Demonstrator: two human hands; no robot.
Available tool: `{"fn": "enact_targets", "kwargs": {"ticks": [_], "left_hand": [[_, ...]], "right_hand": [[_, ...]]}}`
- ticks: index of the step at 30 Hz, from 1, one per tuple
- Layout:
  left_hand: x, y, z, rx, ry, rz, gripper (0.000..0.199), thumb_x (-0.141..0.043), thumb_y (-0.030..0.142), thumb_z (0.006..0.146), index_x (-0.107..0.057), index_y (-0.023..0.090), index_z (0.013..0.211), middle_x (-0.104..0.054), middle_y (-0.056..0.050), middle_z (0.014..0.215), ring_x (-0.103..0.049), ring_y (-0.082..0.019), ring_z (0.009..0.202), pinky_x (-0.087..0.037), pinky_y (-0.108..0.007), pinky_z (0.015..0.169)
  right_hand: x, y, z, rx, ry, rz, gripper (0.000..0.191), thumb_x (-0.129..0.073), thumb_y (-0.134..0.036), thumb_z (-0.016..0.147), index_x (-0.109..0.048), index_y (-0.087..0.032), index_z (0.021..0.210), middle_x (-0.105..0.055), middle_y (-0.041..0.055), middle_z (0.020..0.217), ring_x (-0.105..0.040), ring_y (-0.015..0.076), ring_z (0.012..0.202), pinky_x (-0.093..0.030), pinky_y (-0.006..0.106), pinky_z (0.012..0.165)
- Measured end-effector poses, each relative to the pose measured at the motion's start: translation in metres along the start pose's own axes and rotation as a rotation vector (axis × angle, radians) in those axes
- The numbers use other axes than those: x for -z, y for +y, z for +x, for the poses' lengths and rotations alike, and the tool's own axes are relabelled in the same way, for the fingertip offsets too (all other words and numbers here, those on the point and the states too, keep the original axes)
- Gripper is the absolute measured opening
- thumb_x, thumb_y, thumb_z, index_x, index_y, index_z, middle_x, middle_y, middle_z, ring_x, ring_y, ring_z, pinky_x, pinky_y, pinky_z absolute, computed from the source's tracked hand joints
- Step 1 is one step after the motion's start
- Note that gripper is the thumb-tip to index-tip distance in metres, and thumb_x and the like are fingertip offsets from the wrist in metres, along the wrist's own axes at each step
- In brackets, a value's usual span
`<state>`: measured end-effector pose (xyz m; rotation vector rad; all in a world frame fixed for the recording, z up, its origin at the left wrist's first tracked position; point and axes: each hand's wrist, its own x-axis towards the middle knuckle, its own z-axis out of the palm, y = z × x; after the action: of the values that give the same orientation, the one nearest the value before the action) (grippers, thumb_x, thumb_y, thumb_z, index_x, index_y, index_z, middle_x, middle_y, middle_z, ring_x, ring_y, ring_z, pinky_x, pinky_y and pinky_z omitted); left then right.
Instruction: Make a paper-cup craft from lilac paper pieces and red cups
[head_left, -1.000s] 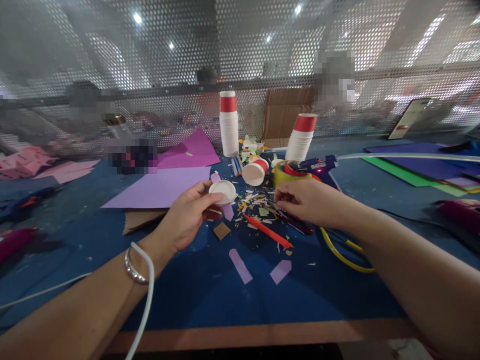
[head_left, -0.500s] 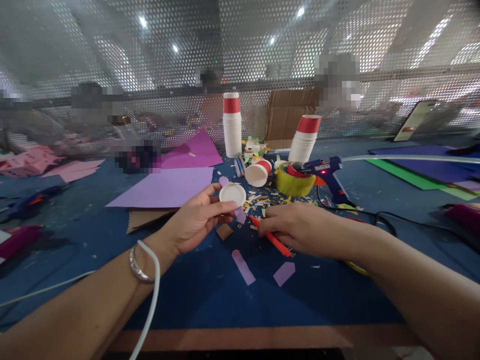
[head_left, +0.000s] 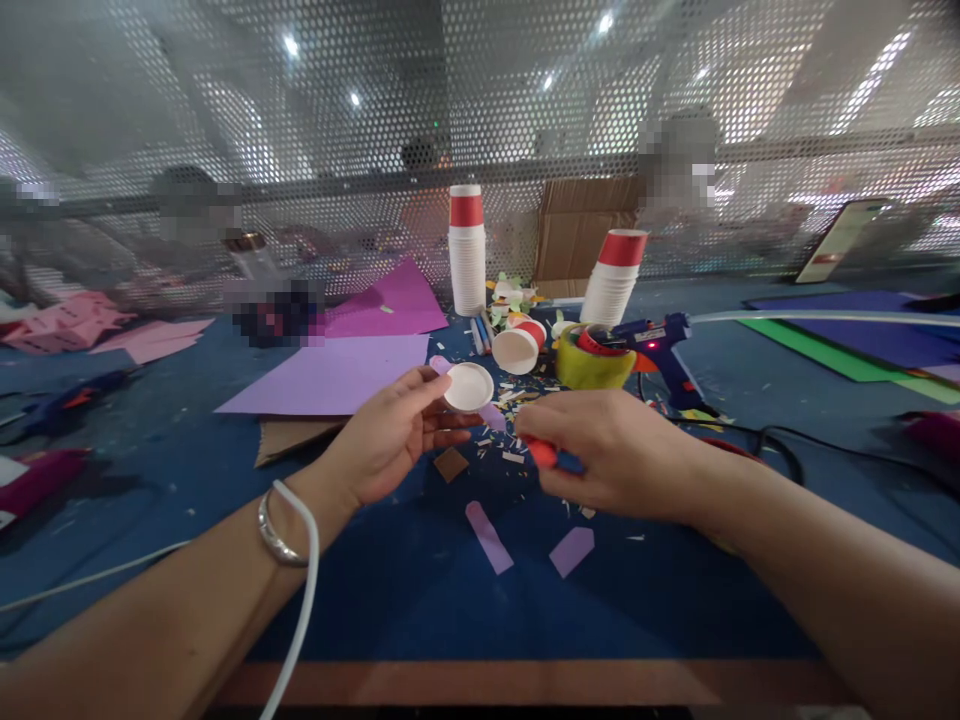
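My left hand (head_left: pixel 401 430) pinches a small shallow white paper disc with a raised rim (head_left: pixel 469 387), like the base of a paper cup. A purple paper strip (head_left: pixel 491 416) shows behind the disc and sticks out on both sides. My right hand (head_left: pixel 600 450) is closed round a slim orange-red tool (head_left: pixel 541 452), mostly hidden by the fingers, so its kind is unclear. Below the hands lie a purple strip with a rounded end (head_left: pixel 489 538) and a purple pointed piece (head_left: pixel 572 552). A brown cardboard square (head_left: pixel 451 464) lies under my left fingers.
Behind stand two stacks of paper cups (head_left: pixel 469 270) (head_left: pixel 611 290), with one cup (head_left: pixel 517 348) on its side. A blue glue gun (head_left: pixel 667 355) rests on a yellow tape roll (head_left: pixel 592 362), its cable trailing right. Purple sheets (head_left: pixel 337 375) lie left; paper scraps litter the middle.
My right hand has lifted the orange-red tool off the table and closed round it. My left hand has tilted the white disc and shifted its thumb to the disc's left edge.
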<state>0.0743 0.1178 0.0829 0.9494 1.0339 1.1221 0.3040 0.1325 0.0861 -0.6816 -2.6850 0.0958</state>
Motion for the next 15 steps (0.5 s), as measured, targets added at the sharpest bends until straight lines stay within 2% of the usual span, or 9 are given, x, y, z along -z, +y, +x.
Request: {"fn": "enact_targets", "kwargs": {"ticks": [4,6,8,15], "left_hand": [[-0.001,-0.001,-0.002,0.002,-0.047,0.045,0.014,-0.059,0.023,0.095,-0.066,0.015,0.104,-0.073,-0.010,0.100,-0.070,-0.017,0.080,-0.057,-0.027,0.067],[-0.002,-0.002,-0.002,0.001,-0.079,0.048,0.017,-0.064,0.026,0.092,-0.068,0.015,0.104,-0.073,-0.010,0.101,-0.068,-0.018,0.083,-0.057,-0.027,0.069],[-0.003,-0.003,-0.002,0.002,-0.109,0.037,0.019,-0.069,0.027,0.088,-0.070,0.015,0.103,-0.073,-0.010,0.101,-0.067,-0.018,0.084,-0.057,-0.028,0.072],[-0.006,-0.004,-0.006,0.020,-0.176,0.022,0.015,-0.073,0.024,0.085,-0.073,0.014,0.096,-0.071,-0.008,0.101,-0.065,-0.016,0.086,-0.055,-0.029,0.082]], "right_hand": [[0.007,0.000,-0.003,-0.117,0.369,0.163,0.007,-0.056,-0.017,0.081,-0.056,-0.020,0.088,-0.062,-0.0003,0.077,-0.054,0.0124,0.064,-0.042,0.027,0.061],[0.010,-0.003,-0.004,-0.178,0.480,0.219,0.007,-0.058,-0.017,0.081,-0.056,-0.021,0.086,-0.063,-0.0008,0.077,-0.055,0.0121,0.062,-0.044,0.027,0.060],[0.010,-0.007,-0.003,-0.210,0.524,0.259,0.007,-0.059,-0.017,0.082,-0.057,-0.022,0.086,-0.065,-0.0004,0.077,-0.057,0.0134,0.065,-0.046,0.028,0.061],[0.005,-0.009,-0.002,-0.208,0.527,0.284,0.004,-0.061,-0.019,0.086,-0.059,-0.022,0.088,-0.067,-0.0001,0.082,-0.060,0.0137,0.069,-0.049,0.028,0.065]]}}
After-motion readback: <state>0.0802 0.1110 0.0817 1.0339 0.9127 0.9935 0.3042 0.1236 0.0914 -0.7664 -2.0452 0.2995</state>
